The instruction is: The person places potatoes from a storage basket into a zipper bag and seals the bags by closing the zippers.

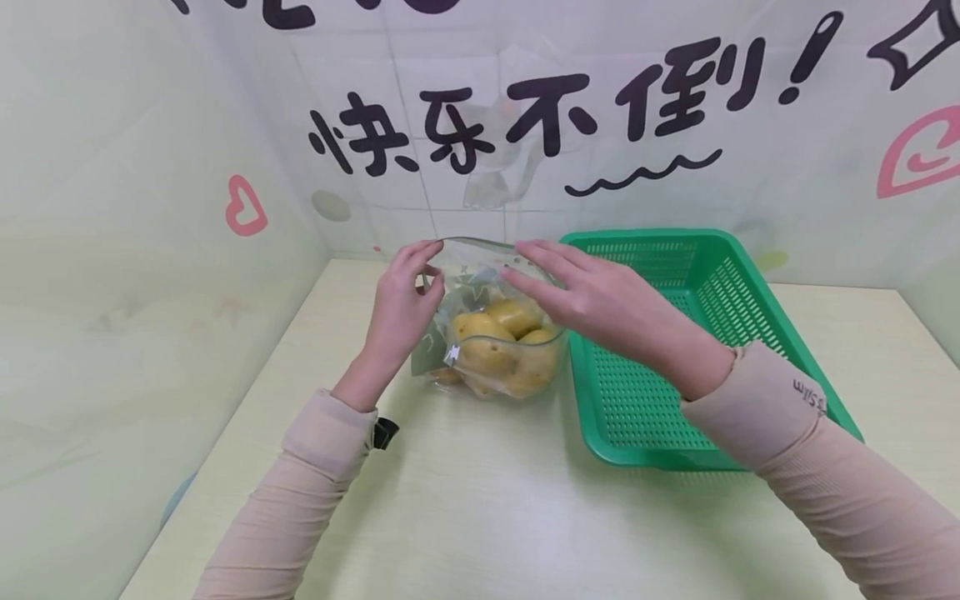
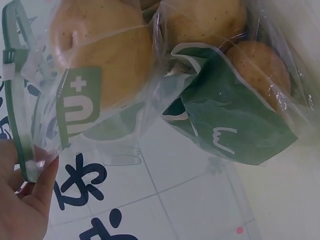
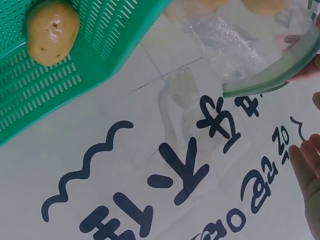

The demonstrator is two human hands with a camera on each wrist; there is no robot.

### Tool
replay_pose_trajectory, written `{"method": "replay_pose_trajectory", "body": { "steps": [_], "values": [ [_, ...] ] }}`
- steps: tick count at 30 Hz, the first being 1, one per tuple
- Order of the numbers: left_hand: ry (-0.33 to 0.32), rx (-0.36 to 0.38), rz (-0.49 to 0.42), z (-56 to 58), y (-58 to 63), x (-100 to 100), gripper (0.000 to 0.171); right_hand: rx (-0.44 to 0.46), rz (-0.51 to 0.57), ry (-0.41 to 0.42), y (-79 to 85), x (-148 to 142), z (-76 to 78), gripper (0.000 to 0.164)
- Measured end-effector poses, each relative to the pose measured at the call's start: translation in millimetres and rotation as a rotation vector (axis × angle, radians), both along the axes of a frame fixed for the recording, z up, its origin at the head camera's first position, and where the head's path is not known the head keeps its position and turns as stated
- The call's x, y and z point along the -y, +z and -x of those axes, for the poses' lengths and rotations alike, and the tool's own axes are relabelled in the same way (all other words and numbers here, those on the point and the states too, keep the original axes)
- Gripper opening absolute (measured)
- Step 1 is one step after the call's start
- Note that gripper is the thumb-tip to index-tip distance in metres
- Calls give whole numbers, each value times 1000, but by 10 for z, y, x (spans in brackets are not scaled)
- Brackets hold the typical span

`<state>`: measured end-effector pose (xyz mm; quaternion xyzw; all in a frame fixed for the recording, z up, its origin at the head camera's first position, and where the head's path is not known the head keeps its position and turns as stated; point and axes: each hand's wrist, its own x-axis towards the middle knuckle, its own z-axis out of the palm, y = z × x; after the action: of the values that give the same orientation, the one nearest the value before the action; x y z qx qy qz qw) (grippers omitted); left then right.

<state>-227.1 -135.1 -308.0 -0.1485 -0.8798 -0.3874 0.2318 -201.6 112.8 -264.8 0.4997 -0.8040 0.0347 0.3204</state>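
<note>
A clear zip bag [image 1: 468, 279] with green printing and a green-edged zip stands on the table, its mouth spread. Several yellow potatoes [image 1: 487, 342] lie inside it; the left wrist view shows potatoes [image 2: 102, 45] through the plastic. At the bag's upper left edge my left hand [image 1: 405, 296] pinches the zip rim between thumb and fingers. My right hand [image 1: 588, 287] is over the bag's right side with fingers fairly straight. In the right wrist view the right hand's fingers [image 3: 305, 170] appear apart from the rim.
A green plastic basket [image 1: 592, 417] stands right of the bag, beneath the right forearm. One potato [image 3: 52, 32] lies in it, seen in the right wrist view. Behind is a printed white wall covering [image 1: 480, 192]. The pale table [image 1: 480, 517] extends toward the front.
</note>
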Motion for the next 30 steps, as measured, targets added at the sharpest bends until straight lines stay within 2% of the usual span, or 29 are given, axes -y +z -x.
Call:
{"method": "replay_pose_trajectory", "body": {
  "steps": [12, 20, 30],
  "values": [
    [-2, 7, 4, 4, 12, 3, 40, 9, 31, -76, -61, -97, 158, 47],
    [1, 5, 17, 11, -17, 27, 39, 22, 37, -199, -118, -169, 243, 51],
    [-3, 3, 15, -2, -15, 19, 39, 123, 57, -311, -188, -280, 346, 56]
  ]
}}
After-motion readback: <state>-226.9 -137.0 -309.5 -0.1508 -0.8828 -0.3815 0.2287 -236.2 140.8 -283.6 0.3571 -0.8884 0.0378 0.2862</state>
